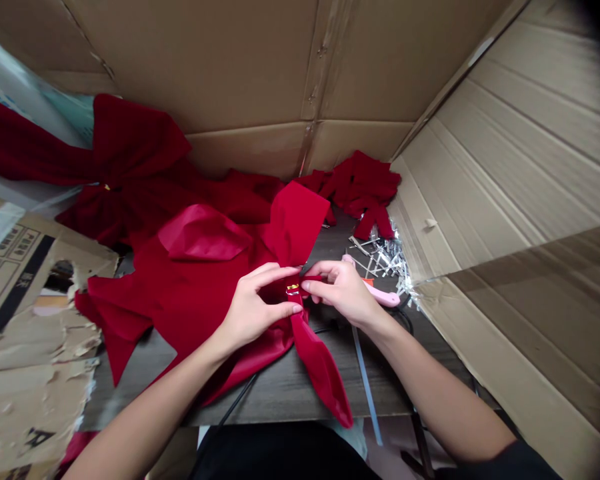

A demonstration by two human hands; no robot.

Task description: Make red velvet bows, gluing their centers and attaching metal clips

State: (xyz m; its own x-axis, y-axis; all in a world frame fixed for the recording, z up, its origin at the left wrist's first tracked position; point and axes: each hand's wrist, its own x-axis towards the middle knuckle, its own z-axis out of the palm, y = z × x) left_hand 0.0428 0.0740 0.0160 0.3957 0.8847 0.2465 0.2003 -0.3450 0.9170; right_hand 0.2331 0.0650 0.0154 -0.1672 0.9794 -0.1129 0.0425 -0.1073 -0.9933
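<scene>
At the front of a dark wood-grain tabletop (280, 400), a bright red plush-fabric bow (299, 223) sits in both hands, as I watch remotely. The left hand (260, 300) spans a shiny gold band (293, 289) at the bow's middle, thumb and forefinger on either side; the right hand (337, 287) pinches narrowly at the fabric beside it. A slack left grip could, I judge, let the gathers spread and the band skew. One loop hangs to the front edge, where a snag could tug the middle askew. I cannot identify the small dark piece at the right fingertips.

Nearby, a thin black cable (240, 400) runs from under the cloth and a pale flat strip (367, 387) overhangs the edge; either might catch a sleeve. A curved pink plastic handle (385, 296) lies just beyond the right wrist, crowding it. Farther off I see scattered silver strips (387, 260), a dark red fabric heap (363, 187) and a tall brown cardboard wall (250, 67), which limits forward reach.
</scene>
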